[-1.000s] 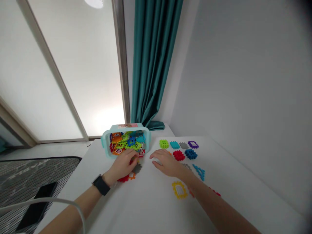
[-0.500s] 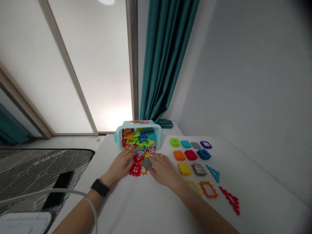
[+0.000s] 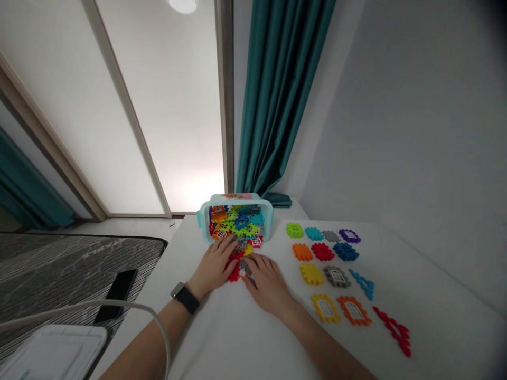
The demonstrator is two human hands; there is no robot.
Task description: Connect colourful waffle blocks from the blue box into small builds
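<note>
A light-blue tub [image 3: 200, 220] lies on its side on the white table, with colourful interlocking toy tiles [image 3: 241, 221] inside and spilling from its mouth. My left hand [image 3: 216, 266] lies over the spilled pile, fingers stretched out on red tiles [image 3: 234, 274] and partly covering them. On the pile's right side rests my right hand [image 3: 267, 279], fingers spread, touching a grey tile [image 3: 249, 261] that they partly hide. A small yellow piece [image 3: 248, 249] shows between the hands and the tub.
To the right, tiles sit sorted by colour in rows, including a yellow stack [image 3: 311, 274] and an orange window frame [image 3: 354, 310]. A red roof-shaped piece [image 3: 394, 331] lies nearest me. A white cable [image 3: 130, 305] crosses the lower left, above a white lid [image 3: 59, 351] and a black phone [image 3: 115, 296].
My left hand has moved forward and right over the red tiles, covering more of them. The right hand now covers more of the grey tile. The whole view has shifted slightly.
</note>
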